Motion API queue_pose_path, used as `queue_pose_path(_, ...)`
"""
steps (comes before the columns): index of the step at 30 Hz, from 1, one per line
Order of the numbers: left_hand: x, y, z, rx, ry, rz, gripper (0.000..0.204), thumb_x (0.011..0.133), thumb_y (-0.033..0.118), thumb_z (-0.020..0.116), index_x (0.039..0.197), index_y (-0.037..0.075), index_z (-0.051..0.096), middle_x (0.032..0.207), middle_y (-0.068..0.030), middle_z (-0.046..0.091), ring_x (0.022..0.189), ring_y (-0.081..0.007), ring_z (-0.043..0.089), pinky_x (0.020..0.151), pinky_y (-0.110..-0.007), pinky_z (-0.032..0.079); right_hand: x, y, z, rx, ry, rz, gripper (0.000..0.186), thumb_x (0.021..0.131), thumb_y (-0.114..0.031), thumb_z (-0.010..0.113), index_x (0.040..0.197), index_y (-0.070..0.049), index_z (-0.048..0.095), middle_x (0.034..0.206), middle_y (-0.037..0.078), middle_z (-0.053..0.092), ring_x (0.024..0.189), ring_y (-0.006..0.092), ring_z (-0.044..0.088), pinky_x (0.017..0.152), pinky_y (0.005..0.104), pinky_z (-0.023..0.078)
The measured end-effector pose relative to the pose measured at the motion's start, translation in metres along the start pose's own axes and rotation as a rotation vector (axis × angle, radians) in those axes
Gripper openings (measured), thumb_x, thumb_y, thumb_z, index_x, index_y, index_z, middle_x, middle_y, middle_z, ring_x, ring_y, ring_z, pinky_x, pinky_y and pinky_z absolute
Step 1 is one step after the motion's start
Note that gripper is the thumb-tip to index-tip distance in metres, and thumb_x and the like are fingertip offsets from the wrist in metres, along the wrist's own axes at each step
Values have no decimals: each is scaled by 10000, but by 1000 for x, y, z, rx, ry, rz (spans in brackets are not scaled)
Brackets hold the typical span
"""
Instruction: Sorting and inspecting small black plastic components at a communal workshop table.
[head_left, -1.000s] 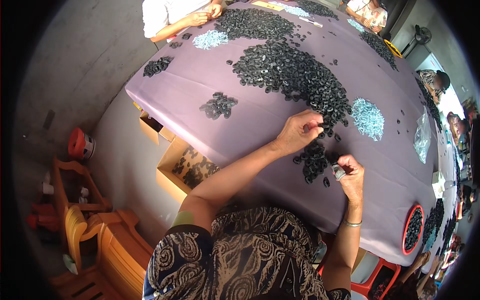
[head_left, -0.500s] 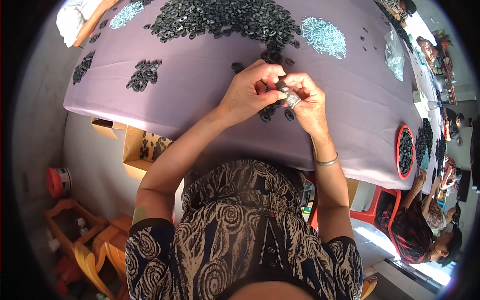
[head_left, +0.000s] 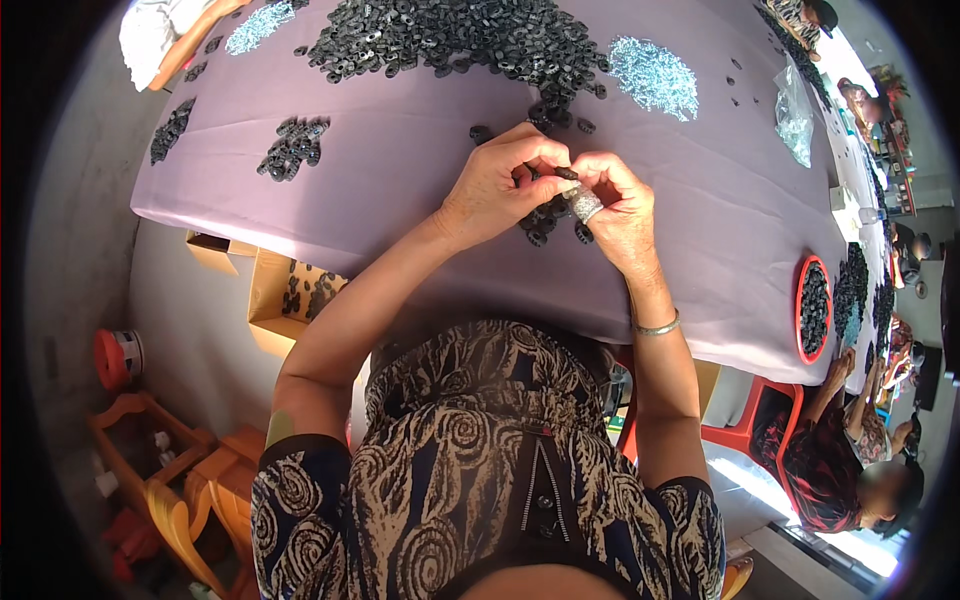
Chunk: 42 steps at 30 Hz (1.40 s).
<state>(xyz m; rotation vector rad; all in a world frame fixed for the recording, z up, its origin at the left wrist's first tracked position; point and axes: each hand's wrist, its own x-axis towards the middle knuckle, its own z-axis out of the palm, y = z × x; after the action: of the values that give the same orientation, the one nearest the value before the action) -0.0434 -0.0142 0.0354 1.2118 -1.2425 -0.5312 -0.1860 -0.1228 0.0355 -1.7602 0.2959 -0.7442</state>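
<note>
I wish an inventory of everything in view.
Tablecloth: one, purple, centre
Main heap: one, black, top centre
Small heaps: at least two, black, left
Loose parts: uncounted, black, centre
Dark piece: one, blackish, centre, pinched
Pale piles: at least two, light blue, top
Plastic bag: one, clear, upper right
Basket: one, red, table's right edge
Cardboard boxes: at least two, brown, left, below table
Bucket: one, mostly red, far left
Wooden furniture: uncounted, orange, lower left
Plastic chair: one, red, lower right
Other people: several, varied clothes, edges
Bracelet: one, silver, right wrist
Thumb cover: one, silvery, right thumb
Own clothing: uncounted, dark-and-tan, lower centre
Left hand: one, centre
Right hand: one, centre
</note>
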Motion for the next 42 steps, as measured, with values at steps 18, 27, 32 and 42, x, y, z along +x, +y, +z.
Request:
queue_pose_path(18,8,-12,-27,65,-26,-138,148,879,59,602,1023,33,626,854,11,534,711,-62,508,634,-208,447,13,4,-9,54,26,107,194,854,97,530,994,-25,583,903,17,625,824,70,570,742,214,467)
queue_pose_path(27,6,-29,-33,33,73,-138,146,888,132,629,1014,60,638,896,28,600,759,-47,531,629,-213,441,20,8,1,-577,-21,-69,181,739,24,660,895,-68,650,828,63,599,772,222,587,694,323,479)
queue_pose_path(32,7,-26,-33,-56,104,-154,149,886,154,639,1013,78,648,887,36,605,712,-28,503,598,-200,410,19,11,-9,-712,-33,-130,176,724,5,689,882,-61,649,838,50,605,791,227,585,701,331,481)
queue_pose_path(42,6,-23,-30,-18,63,-158,139,875,130,651,969,29,637,817,28,545,692,-46,529,650,-206,463,5,-15,-29,-528,-225,151,125,753,28,682,851,-42,650,710,4,544,609,90,510,567,245,429)
